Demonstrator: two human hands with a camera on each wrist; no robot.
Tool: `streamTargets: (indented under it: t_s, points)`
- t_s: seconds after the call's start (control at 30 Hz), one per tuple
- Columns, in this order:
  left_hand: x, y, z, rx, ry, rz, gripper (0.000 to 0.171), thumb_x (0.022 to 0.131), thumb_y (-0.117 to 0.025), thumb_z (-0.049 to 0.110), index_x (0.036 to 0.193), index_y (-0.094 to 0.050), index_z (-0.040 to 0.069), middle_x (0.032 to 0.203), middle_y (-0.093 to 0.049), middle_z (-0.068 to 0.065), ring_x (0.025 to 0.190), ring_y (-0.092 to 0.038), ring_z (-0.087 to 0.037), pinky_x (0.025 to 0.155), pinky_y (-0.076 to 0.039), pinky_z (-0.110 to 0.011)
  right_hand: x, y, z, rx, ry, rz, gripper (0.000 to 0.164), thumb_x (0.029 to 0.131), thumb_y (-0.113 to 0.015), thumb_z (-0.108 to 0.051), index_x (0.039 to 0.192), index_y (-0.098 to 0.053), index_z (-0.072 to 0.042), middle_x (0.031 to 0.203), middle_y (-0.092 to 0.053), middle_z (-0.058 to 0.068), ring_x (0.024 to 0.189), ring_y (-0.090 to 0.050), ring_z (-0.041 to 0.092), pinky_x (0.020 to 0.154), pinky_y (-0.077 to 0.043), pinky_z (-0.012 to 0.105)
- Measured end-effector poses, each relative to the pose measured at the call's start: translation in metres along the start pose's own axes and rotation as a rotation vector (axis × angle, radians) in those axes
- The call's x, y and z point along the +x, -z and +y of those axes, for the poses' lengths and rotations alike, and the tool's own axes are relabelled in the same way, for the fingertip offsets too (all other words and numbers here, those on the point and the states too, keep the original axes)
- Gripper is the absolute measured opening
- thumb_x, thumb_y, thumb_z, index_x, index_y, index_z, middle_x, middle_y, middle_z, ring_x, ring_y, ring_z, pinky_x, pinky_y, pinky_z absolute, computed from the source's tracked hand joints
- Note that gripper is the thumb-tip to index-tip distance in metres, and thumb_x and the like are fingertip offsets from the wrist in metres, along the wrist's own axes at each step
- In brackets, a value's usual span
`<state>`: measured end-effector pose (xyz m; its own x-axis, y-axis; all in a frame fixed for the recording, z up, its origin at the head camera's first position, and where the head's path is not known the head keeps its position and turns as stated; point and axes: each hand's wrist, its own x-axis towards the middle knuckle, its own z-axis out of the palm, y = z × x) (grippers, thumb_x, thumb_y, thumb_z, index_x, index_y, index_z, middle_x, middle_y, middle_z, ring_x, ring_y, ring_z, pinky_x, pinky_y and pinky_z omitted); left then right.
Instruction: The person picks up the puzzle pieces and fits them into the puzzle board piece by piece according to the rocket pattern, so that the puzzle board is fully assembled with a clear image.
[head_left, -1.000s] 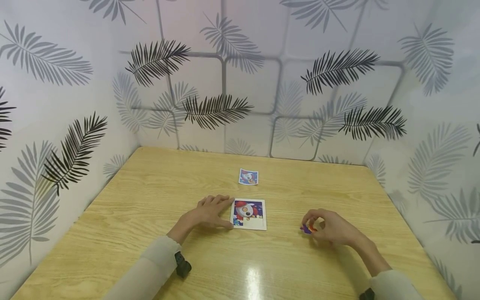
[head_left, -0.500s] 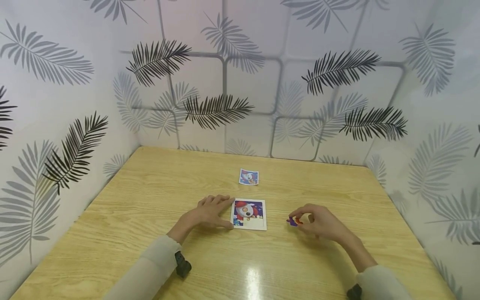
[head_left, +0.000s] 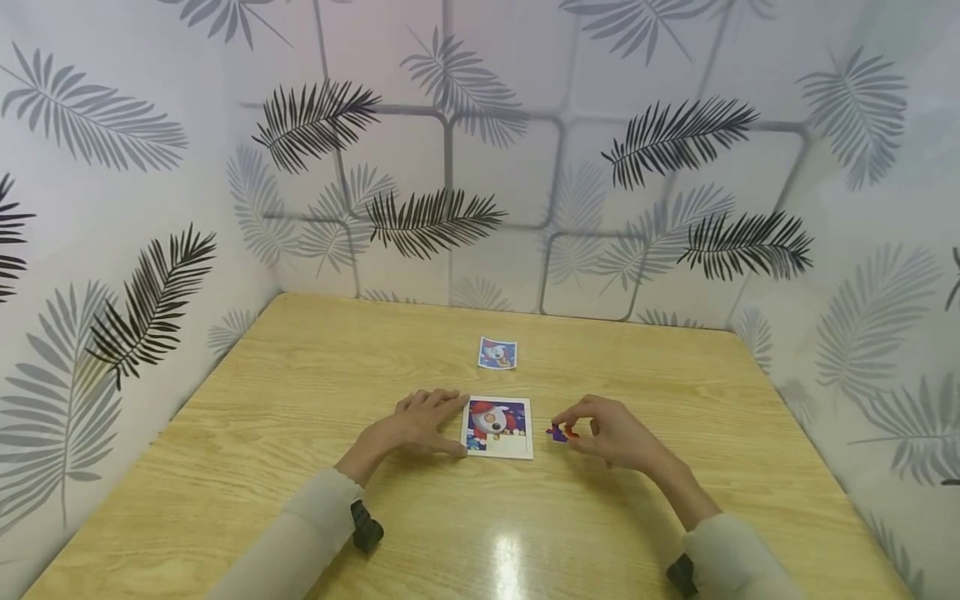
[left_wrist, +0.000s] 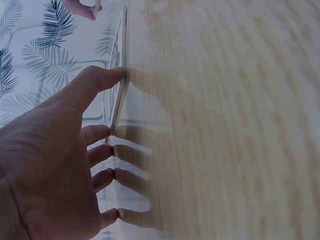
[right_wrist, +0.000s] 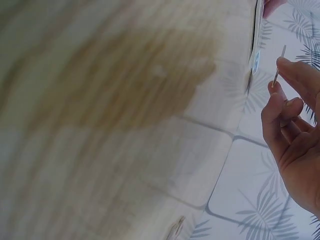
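Note:
A square jigsaw board (head_left: 507,447) with a rocket picture lies mid-table; pale gaps show at its lower right. My left hand (head_left: 420,423) has its fingers spread at the board's left side. In the left wrist view the thumb (left_wrist: 102,77) touches the edge of the board (left_wrist: 120,55), and the fingertips rest on the table. Just right of the board, my right hand (head_left: 611,432) pinches a purple and orange jigsaw piece (head_left: 557,433) between thumb and fingers. The right wrist view has this piece (right_wrist: 280,62) edge-on, above the table, its picture hidden.
Behind the board lies a small picture card (head_left: 497,353) with a similar rocket. The wooden table (head_left: 360,350) meets leaf-patterned walls (head_left: 495,167) at its back and sides. A bright reflection shows on the table toward the front.
My right hand has moved left with the jigsaw piece, from well right of the board to close beside it. The left hand and the board have stayed put.

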<state>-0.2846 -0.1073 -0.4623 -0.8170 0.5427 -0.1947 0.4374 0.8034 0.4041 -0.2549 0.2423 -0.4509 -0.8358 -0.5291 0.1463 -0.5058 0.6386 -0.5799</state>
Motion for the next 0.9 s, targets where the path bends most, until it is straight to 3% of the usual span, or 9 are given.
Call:
streamTargets:
  t_s: [0.23,0.4,0.53,0.9]
  points:
    - [0.003,-0.005,-0.006,-0.008,0.004,0.005,0.091,0.093,-0.073,0.052,0.166,-0.03,0.018,0.169,-0.028,-0.01,0.15,-0.026,-0.041,0.122,-0.016,-0.065,0.016,-0.008,-0.009,-0.051,0.058,-0.028,0.029,0.09,-0.078,-0.003,0.118,-0.078,-0.007,0.101,-0.068,0.004,0.062,-0.044,0.004,0.054,-0.044,0.023]
    - [0.013,-0.013,-0.019,0.008,-0.001,0.012,0.093,0.092,-0.072,0.054,0.167,-0.027,0.021,0.17,-0.026,-0.008,0.151,-0.024,-0.04,0.122,-0.014,-0.064,0.024,-0.016,-0.013,-0.05,0.047,-0.044,0.029,0.09,-0.077,-0.003,0.118,-0.079,-0.008,0.102,-0.068,0.006,0.059,-0.045,0.004,0.049,-0.044,0.023]
    - [0.018,-0.018,-0.025,0.006,-0.009,0.016,0.094,0.091,-0.073,0.055,0.167,-0.027,0.022,0.17,-0.026,-0.008,0.151,-0.024,-0.041,0.122,-0.014,-0.065,0.029,-0.022,-0.018,-0.065,0.054,-0.061,0.028,0.089,-0.078,-0.004,0.116,-0.08,-0.009,0.101,-0.07,0.004,0.068,-0.049,0.007,0.056,-0.045,0.022]
    - [0.013,-0.012,-0.018,-0.001,-0.019,0.01,0.095,0.091,-0.072,0.056,0.167,-0.026,0.021,0.17,-0.026,-0.009,0.151,-0.024,-0.042,0.122,-0.013,-0.066,0.048,-0.035,-0.036,-0.103,0.064,-0.118,0.025,0.088,-0.083,-0.008,0.113,-0.082,-0.012,0.095,-0.069,0.002,0.08,-0.055,0.016,0.068,-0.046,0.025]
